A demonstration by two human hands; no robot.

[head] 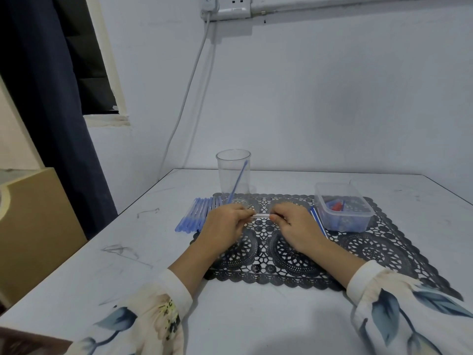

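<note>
Both hands hold one clear pen barrel (261, 215) level above the black lace placemat (371, 249). My left hand (225, 224) grips its left end, and my right hand (294, 226) pinches its right end. A row of several blue capped pens (197, 213) lies on the table just left of my left hand. Behind the hands stands a clear plastic cup (233, 175) with one blue pen (239, 180) leaning inside it. Thin blue-and-white refills (318, 222) lie beside my right hand.
A clear plastic box (343, 206) with small blue and red parts sits on the mat at the right. The white table (128, 265) meets the wall behind the cup. A cardboard box (38, 226) stands off the table's left edge.
</note>
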